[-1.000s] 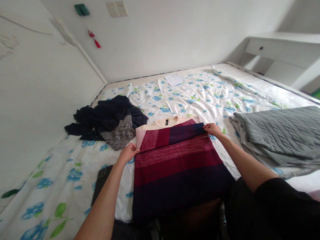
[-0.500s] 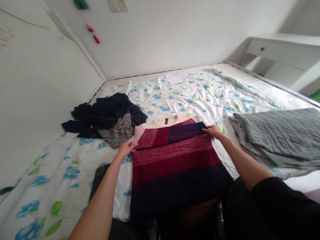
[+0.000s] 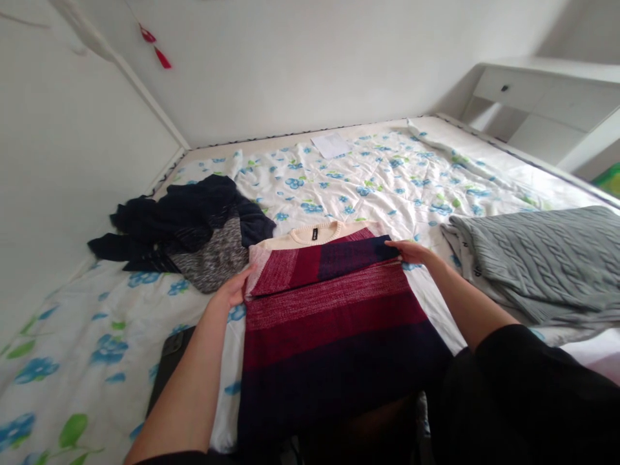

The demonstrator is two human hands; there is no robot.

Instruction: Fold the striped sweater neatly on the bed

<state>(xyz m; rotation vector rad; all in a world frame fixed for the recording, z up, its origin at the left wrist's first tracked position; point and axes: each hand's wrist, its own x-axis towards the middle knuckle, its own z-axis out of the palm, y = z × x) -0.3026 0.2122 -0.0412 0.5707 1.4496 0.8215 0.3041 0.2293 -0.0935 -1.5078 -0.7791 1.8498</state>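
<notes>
A knitted sweater point(image 3: 329, 310) in cream, red and dark navy bands lies on the flowered bedsheet, its cream collar with a black label toward the wall. One sleeve point(image 3: 310, 265) is folded across its chest. My left hand point(image 3: 236, 289) is closed on the sweater's left edge, near the shoulder end of that sleeve. On the right, my right hand point(image 3: 409, 250) pinches the navy cuff end of the sleeve at the sweater's right edge.
Dark navy and grey clothing point(image 3: 194, 226) lies crumpled at the left. A grey cable-knit garment point(image 3: 542, 258) lies folded at the right. Under my left forearm is a black phone-like object point(image 3: 167, 355). White paper point(image 3: 330, 145) lies near the wall; a white drawer unit point(image 3: 542, 97) stands at back right.
The view has shifted slightly, so the scene sits further left. My left hand has moved a little along the sweater's left edge, its fingers now more behind the fabric. My right hand still pinches the cuff.
</notes>
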